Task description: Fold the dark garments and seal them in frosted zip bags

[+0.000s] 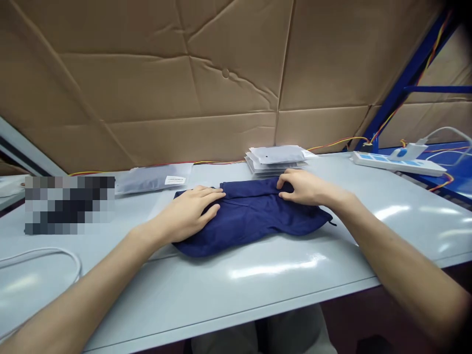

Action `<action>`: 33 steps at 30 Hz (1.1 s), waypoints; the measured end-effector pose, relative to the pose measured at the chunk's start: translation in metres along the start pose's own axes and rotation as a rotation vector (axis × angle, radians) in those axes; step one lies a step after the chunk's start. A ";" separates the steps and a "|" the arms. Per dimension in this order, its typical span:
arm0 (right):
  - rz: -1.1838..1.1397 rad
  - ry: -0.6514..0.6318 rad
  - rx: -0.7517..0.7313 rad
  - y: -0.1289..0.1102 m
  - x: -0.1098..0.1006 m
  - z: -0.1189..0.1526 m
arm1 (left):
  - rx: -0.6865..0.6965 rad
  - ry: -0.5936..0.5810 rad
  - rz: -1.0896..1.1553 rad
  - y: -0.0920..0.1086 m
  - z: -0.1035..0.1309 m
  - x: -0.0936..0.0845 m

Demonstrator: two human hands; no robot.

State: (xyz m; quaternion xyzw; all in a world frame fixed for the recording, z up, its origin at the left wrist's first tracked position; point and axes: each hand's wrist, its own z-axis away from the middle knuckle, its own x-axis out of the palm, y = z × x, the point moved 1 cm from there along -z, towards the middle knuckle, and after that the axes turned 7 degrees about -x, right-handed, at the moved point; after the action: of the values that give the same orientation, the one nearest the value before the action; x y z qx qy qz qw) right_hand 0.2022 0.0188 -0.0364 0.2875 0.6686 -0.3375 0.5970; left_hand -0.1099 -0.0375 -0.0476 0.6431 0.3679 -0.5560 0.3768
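Observation:
A dark navy folded cloth [247,216] lies across the middle of the table, with a fold along its far side and a short dark cord end at its right corner. I cannot make out what kind of article it is. My left hand [190,211] rests flat on the left part of the cloth, fingers stretched out and thumb apart. At the far right edge, my right hand [300,188] has its fingers curled and its thumb on the cloth, gripping the fold.
Behind the cloth are a stack of flat packets [278,156] and a labelled plastic-wrapped packet [153,179]. A power strip [400,162] with a plug lies at right. White cable [73,258] curves at left. Cardboard [184,88] walls the back; a blurred patch covers something at left.

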 end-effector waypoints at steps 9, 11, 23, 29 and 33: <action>-0.066 -0.032 -0.034 -0.013 -0.006 0.003 | 0.039 0.149 -0.012 0.005 0.001 -0.003; -0.097 -0.048 -0.056 -0.017 -0.009 0.005 | 0.050 0.131 -0.009 0.006 0.001 -0.004; -0.268 -0.058 -0.052 -0.017 -0.016 0.011 | 0.012 0.098 -0.019 0.007 0.005 -0.009; -0.196 0.109 -0.005 -0.019 -0.013 0.008 | -0.101 0.176 0.120 0.006 0.003 -0.012; 0.021 0.487 0.026 -0.016 -0.010 0.000 | -0.207 0.432 0.115 0.005 0.001 -0.015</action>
State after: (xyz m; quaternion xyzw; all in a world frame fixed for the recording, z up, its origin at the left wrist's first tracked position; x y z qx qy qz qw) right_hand 0.1904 0.0088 -0.0252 0.3750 0.7854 -0.2606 0.4179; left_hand -0.1075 -0.0413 -0.0322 0.7249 0.4577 -0.3425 0.3844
